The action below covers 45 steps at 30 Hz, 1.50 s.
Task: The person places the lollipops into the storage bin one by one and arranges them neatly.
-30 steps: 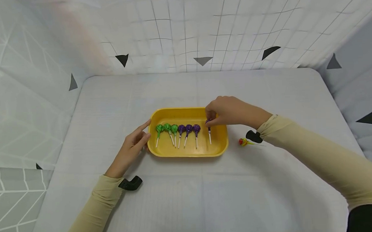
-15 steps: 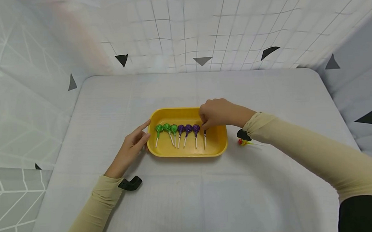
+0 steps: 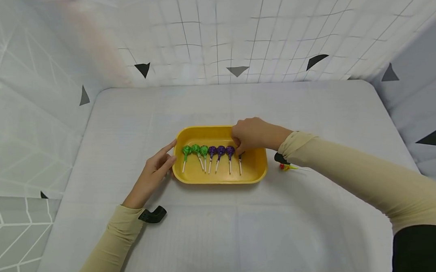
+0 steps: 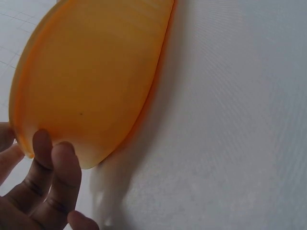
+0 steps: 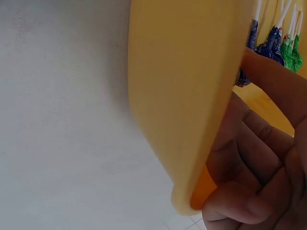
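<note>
In the head view a yellow tray holds a row of upright-headed lollipops: three green lollipops at left, then three purple lollipops. My right hand reaches over the tray's right part and pinches another purple lollipop beside the row's right end. Its white stick points toward me; its head is mostly hidden by the fingers. At the tray's left end, my left hand holds the rim, and the left wrist view shows fingertips against the outer wall.
A red and yellow lollipop lies on the white table right of the tray, partly under the right wrist's black camera. White cloth walls rise behind the table and at both sides.
My right hand has moved left within the tray, bringing the purple lollipop up next to the others. The left hand and tray stay put.
</note>
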Motion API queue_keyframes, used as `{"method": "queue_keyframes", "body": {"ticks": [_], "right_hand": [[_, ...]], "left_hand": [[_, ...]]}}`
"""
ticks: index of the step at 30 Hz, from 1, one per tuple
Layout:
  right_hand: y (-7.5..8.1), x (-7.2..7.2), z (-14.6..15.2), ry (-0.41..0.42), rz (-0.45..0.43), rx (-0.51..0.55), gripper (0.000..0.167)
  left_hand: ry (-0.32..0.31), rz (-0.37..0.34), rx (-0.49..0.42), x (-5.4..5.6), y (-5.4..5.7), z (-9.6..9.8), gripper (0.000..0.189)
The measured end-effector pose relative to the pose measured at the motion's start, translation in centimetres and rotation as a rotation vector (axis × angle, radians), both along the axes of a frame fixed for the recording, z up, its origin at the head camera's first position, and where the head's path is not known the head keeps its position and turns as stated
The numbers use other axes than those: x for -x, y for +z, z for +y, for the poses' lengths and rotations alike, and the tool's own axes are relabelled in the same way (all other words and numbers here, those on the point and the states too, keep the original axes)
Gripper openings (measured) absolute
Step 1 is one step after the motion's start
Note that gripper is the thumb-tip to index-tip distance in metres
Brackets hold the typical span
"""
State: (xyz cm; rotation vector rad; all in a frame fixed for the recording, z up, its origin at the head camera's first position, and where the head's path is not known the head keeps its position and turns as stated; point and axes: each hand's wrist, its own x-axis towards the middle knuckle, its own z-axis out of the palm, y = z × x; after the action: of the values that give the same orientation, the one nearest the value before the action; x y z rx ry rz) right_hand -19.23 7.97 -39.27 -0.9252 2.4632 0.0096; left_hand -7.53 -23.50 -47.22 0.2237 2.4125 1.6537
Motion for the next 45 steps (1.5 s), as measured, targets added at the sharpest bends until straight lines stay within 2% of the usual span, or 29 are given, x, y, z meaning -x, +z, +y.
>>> {"method": "queue_keyframes", "body": {"ticks": [12,28,34,45], "right_hand": [[-0.6,-0.1,-0.3,0.018,0.03,-0.022,0.032],[-0.3,-0.1,-0.4,0.016,0.019,-0.04,0.031],[0.4,-0.1,-0.1,0.01,0.023,-0.041,0.031],[2.8,-0.8,1.7,-0.005,0.056,-0.026,0.029]], "left_hand": [[-0.002,-0.004,-0.002,0.0,0.0,0.0,0.052],[0.012,-0.02,-0.007,0.0,-0.1,0.0,0.051],[0.008,-0.019,-0.006,0.0,0.0,0.1,0.051],[0.01,-0.023,-0.011,-0.1,0.1,0.1,0.052]]}}
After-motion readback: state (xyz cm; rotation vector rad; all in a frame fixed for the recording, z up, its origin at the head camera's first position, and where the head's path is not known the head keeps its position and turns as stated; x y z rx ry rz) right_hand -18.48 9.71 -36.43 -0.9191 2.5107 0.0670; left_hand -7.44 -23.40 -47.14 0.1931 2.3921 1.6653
